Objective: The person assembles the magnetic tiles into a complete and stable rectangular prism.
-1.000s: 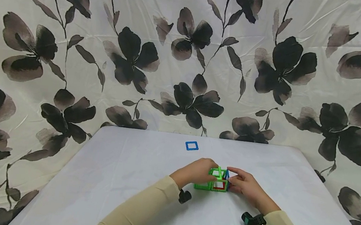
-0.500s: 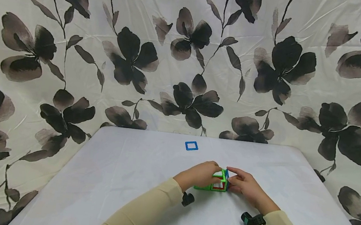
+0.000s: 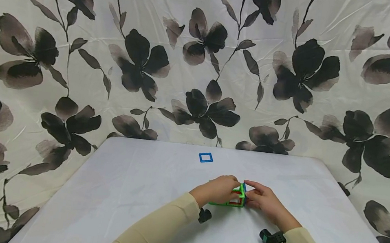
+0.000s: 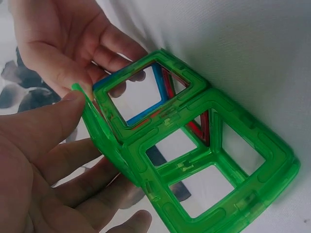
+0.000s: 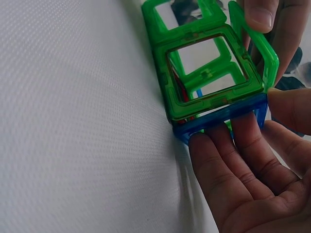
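A small box-like build of magnetic tiles [image 4: 214,99] stands on the white table, mostly green squares with some red edges [image 4: 198,130] showing inside. At its left side my left hand [image 3: 215,190] pinches a green square tile [image 5: 266,53] between thumb and fingers; this tile leans outward from the build along one edge. My right hand [image 3: 263,203] holds the blue square tile [image 5: 221,115] on the right end, its fingertips against the frame and thumb by the corner. From the head view, my left hand hides much of the build.
One loose blue square tile [image 3: 206,161] lies flat near the back of the table [image 3: 160,162]. Behind the table hangs a white cloth [image 3: 166,117] with dark flowers. A dark camera band [image 3: 272,237] sits on my right wrist, another [image 3: 205,216] on the left.
My left hand has moved slightly right and lower over the build, covering more of it and tilting the green tile. My right hand stays nearly still.
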